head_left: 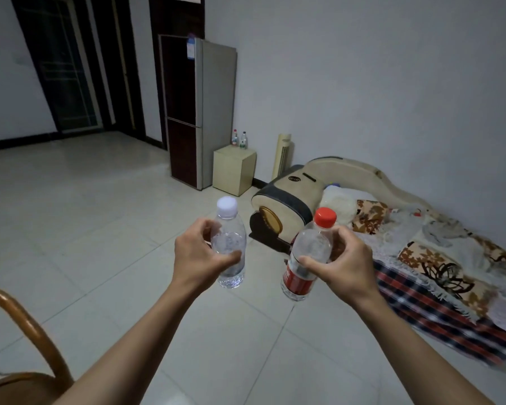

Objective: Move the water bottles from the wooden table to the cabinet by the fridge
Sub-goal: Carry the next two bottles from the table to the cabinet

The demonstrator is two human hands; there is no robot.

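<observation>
Two bottles [239, 140] already stand on the cabinet [233, 170] just beside the fridge [197, 112]. Well short of the fridge, the left hand [200, 254] grips a white-capped bottle [228, 247] and the right hand [343, 260] a red-capped bottle [307, 258]; both, likely mid-carry, remain undelivered.

small cabinet [233, 171], two bottles [239, 139] on top

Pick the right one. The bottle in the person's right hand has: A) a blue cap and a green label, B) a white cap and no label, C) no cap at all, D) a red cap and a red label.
D: the right hand grips a clear bottle topped by a red cap, with a red label low on its body.
</observation>
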